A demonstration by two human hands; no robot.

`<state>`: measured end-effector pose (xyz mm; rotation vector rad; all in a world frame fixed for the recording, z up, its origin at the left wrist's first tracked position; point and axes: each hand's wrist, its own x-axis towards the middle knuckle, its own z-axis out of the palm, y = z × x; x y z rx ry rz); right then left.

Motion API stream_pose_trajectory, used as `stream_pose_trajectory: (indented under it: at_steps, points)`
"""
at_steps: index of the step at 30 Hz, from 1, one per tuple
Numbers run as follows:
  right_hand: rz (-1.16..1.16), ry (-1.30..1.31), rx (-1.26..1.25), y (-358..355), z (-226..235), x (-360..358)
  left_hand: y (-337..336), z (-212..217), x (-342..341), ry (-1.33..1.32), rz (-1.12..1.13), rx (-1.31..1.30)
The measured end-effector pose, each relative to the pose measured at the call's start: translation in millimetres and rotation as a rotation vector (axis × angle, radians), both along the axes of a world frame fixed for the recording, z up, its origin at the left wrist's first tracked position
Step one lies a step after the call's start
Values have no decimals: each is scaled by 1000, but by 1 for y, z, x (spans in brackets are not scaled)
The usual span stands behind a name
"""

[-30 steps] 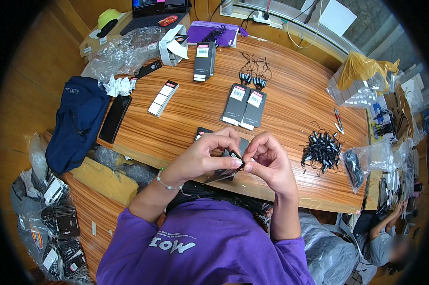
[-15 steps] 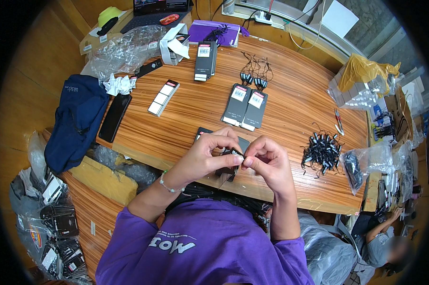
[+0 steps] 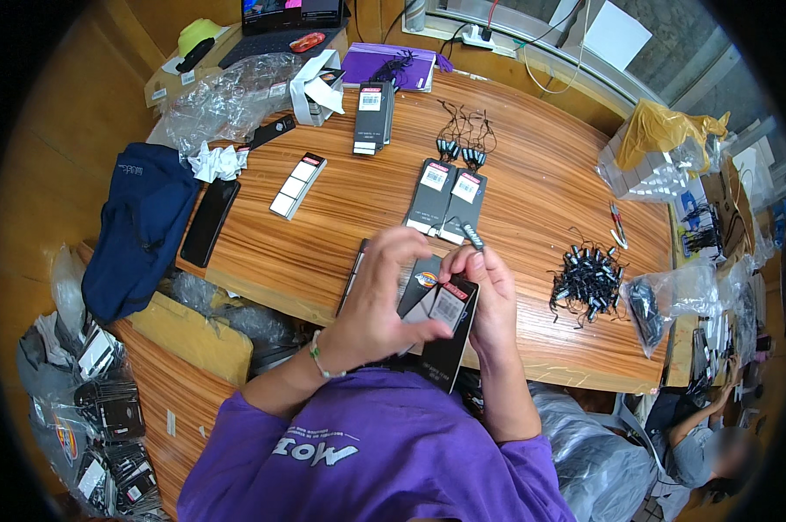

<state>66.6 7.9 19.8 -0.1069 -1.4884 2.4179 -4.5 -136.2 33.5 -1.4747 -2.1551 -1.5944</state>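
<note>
Head view showed my left hand and right hand both gripping a black card over the table's near edge, its long axis pointing away from me.

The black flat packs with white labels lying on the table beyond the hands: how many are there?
3: two side by side mid-table, one farther back. More may be hidden under the hands.
</note>
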Motion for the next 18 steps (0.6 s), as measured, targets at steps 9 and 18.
stream_pose_trajectory:
  at_steps: [9, 18]
  points:
    - [-131, 146, 202, -8, -1, 3, 10, 3, 24, -436, -99, -80]
    - [-89, 119, 32, -6, 8, 20, 3, 4, 21, -330, -238, -85]
